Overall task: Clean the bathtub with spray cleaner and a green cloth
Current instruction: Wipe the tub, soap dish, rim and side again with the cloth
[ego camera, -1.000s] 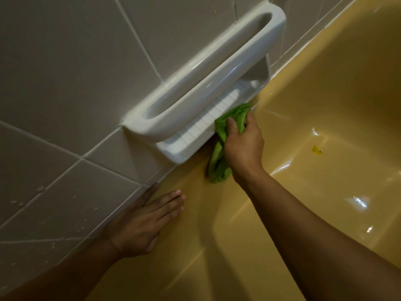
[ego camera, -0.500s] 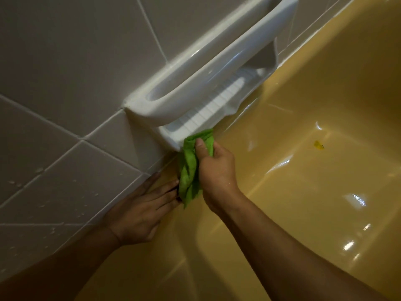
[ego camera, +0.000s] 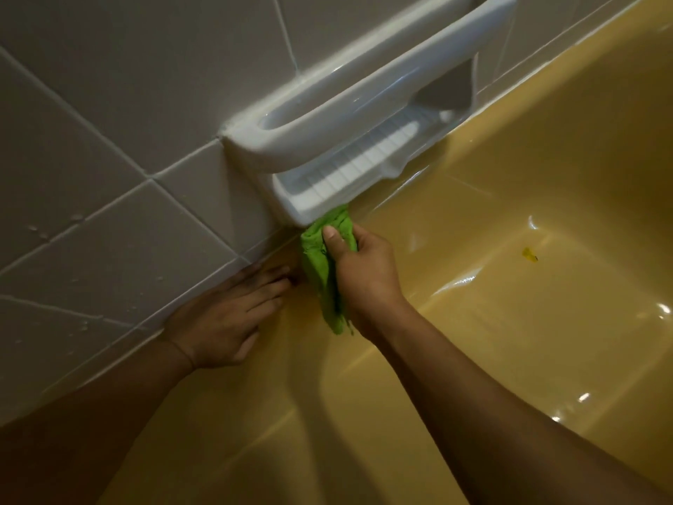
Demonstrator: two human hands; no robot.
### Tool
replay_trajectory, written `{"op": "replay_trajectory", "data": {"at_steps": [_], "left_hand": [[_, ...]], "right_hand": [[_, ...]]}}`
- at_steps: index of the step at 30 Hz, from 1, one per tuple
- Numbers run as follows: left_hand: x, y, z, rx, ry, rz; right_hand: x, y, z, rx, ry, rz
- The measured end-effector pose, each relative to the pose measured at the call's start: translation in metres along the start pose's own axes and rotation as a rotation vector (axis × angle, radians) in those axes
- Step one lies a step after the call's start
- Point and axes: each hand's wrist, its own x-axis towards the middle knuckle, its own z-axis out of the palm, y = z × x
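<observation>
Along the wall-side ledge we note a glossy yellow bathtub (ego camera: 510,322), smooth and rounded, meeting square grey wall tiles (ego camera: 109,140) flecked with droplets. A white glazed soap dish (ego camera: 364,103), with a ribbed tray and a curved bar, juts from the tiles. Our left hand (ego camera: 222,322) lies flat on the ledge, fingers straight. Our right hand (ego camera: 368,271) grips the crumpled green cloth (ego camera: 320,271), thumb across it. The cloth's top touches the dish's lower edge and its tail hangs beside the wrist. It sits between both hands, just beside the left fingertips.
</observation>
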Motion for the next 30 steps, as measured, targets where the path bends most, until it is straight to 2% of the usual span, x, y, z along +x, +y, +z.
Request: {"op": "replay_trajectory", "data": {"at_steps": [4, 6, 7, 9, 11, 12, 14, 17, 20, 23, 25, 28, 30], "left_hand": [[0.004, 0.009, -0.003, -0.102, -0.015, -0.121], [0.015, 0.031, -0.001, -0.179, 0.063, -0.305], [0.022, 0.050, 0.000, -0.274, 0.138, -0.454], [0.040, 0.094, -0.002, -0.672, 0.343, -0.805], [0.057, 0.132, -0.015, -1.240, 0.581, -1.025], [0.063, 0.142, -0.020, -1.465, 0.669, -1.056], [0.074, 0.155, -0.029, -1.703, 0.720, -0.955], [0.083, 0.165, -0.045, -1.744, 0.664, -0.840], [0.077, 0.170, -0.043, -1.813, 0.636, -0.935], [0.061, 0.174, -0.034, -1.887, 0.666, -1.056], [0.054, 0.180, -0.027, -1.966, 0.766, -1.111], [0.052, 0.189, -0.028, -2.058, 1.022, -1.161], [0.054, 0.192, -0.036, -2.055, 1.146, -1.178]], "right_hand": [[-0.012, -0.015, -0.024, 0.031, -0.025, 0.007], [-0.019, -0.024, -0.042, 0.100, -0.083, 0.061], [-0.023, -0.030, -0.051, 0.147, -0.133, 0.100], [-0.032, -0.042, -0.068, 0.230, -0.269, 0.171], [-0.040, -0.054, -0.083, 0.278, -0.392, 0.203], [-0.043, -0.060, -0.089, 0.292, -0.452, 0.206], [-0.048, -0.070, -0.099, 0.320, -0.565, 0.205], [-0.051, -0.080, -0.108, 0.301, -0.687, 0.193], [-0.045, -0.086, -0.114, 0.245, -0.740, 0.154], [-0.035, -0.087, -0.114, 0.160, -0.687, 0.116], [-0.027, -0.085, -0.112, 0.036, -0.645, 0.086], [-0.019, -0.085, -0.105, -0.224, -0.596, 0.008], [-0.016, -0.094, -0.100, -0.569, -0.561, -0.217]]}}
